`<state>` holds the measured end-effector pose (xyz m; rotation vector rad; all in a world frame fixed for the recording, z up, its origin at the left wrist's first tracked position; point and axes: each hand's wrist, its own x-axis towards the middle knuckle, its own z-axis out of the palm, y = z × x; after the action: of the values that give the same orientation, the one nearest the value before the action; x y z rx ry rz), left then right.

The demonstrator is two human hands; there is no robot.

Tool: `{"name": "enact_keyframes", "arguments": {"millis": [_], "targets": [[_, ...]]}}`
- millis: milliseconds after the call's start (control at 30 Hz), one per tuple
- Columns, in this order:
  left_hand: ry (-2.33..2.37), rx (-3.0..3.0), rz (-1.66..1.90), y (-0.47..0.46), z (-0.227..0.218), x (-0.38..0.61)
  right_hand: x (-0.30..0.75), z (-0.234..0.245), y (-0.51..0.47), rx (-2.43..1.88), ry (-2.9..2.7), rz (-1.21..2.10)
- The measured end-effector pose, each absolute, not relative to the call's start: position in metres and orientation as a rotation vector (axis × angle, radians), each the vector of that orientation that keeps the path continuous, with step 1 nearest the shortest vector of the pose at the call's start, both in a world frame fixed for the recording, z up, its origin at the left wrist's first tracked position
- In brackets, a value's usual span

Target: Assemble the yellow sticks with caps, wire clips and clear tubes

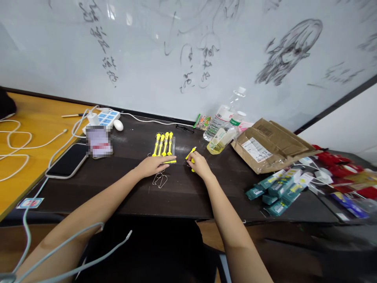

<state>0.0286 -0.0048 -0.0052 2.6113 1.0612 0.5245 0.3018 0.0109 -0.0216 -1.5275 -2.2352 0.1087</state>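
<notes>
My right hand (199,164) is closed around a yellow tool (191,153) whose tip sticks out to the upper left. My left hand (153,165) lies on the dark desk (118,184), its fingers touching a thin yellow piece (170,161) lying crosswise. Just beyond it, several yellow-handled tools (163,144) lie side by side in a clear case. Bent wire loops (159,179) rest on the desk under my left wrist.
A phone (68,160), a power strip (106,117) with white cables and a white mouse (118,125) sit at the left. Plastic bottles (224,125), a torn cardboard parcel (271,143) and several teal boxes (277,188) lie at the right. A whiteboard (188,47) stands behind.
</notes>
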Motion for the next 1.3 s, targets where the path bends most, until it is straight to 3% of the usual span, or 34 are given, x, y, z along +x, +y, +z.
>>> {"name": "enact_keyframes", "arguments": {"millis": [200, 367, 567, 1300], "targets": [[1.068, 2.551, 0.577, -0.004, -0.005, 0.029, 0.295, -0.01, 0.003, -1.483, -2.086, 0.047], [1.052, 2.477, 0.671, -0.007, -0.007, 0.032, 0.267, -0.007, -0.01, -1.063, -1.971, 0.617], [1.048, 2.448, 0.683, -0.008, -0.008, 0.033, 0.25, -0.017, -0.013, -1.003, -1.888, 1.017], [1.154, 2.422, 0.689, 0.002, -0.015, 0.03, 0.27, -0.009, 0.001, -0.987, -1.4, 1.06]]}}
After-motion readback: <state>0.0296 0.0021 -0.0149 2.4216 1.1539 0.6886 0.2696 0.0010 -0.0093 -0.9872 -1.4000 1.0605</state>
